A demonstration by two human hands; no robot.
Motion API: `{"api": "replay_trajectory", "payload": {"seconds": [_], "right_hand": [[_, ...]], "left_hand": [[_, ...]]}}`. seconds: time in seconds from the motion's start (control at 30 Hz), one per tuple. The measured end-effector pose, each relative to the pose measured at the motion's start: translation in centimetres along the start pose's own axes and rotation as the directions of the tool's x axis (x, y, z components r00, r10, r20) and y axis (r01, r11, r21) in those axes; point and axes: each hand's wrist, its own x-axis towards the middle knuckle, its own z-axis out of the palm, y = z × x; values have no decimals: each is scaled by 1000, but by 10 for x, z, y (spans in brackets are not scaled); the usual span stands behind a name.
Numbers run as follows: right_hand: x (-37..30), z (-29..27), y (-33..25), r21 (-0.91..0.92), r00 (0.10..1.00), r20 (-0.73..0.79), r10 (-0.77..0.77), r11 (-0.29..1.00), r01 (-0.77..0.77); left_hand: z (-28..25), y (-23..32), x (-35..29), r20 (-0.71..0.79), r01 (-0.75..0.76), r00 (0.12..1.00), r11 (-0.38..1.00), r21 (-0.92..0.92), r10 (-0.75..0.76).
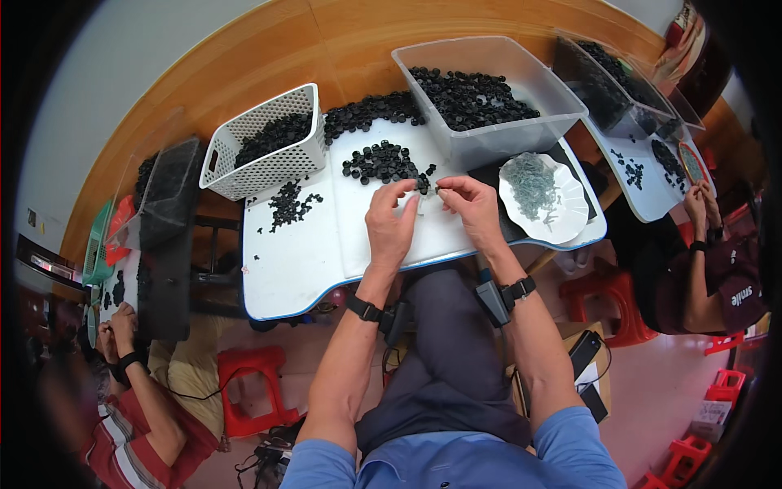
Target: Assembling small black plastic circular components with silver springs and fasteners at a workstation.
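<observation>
Over the front middle of the white table [301, 281], my hands meet with their fingertips a small gap apart. My left hand [393, 224] pinches a small black plastic part [421, 187] between thumb and forefinger. The fingers of my right hand [474, 210] are pinched together just beside it, at a tiny dark piece too small to name. Just beyond my fingers lies a loose pile of round black caps [383, 161]. To the right of my right hand, a white scalloped plate [574, 213] bears a heap of thin, greenish translucent slivers [531, 186].
A white perforated basket [220, 169] and a large clear bin [509, 134], both with black parts, stand at the back. Smaller black pieces [292, 205] are scattered at left. People work at neighbouring tables on both sides. Red stools [259, 391] stand on the floor.
</observation>
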Motion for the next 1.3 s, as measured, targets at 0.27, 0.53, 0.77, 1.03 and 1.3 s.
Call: {"api": "replay_trajectory", "payload": {"seconds": [0.27, 0.53, 0.77, 1.03, 1.3], "right_hand": [[-1, 3, -1, -59, 999, -18, -41, 997, 40], [0, 1, 12, -69, 999, 2, -41, 997, 41], [11, 11, -6, -185, 999, -47, -11, 983, 2], [0, 34, -7, -327, 970, -3, -245, 916, 230], [-3, 38, 3, -280, 977, 18, -210, 937, 207]], "left_hand": [[-34, -24, -3, 30, -56, 998, 892, 448, 48], [-17, -18, 2, 177, 81, 975, 953, 292, -137], [-15, -18, 0, 161, 62, 984, 992, 110, -79], [-15, -19, -3, 113, 161, 980, 987, 30, -163], [-16, -17, -1, 109, 175, 979, 985, 8, -175]]}}
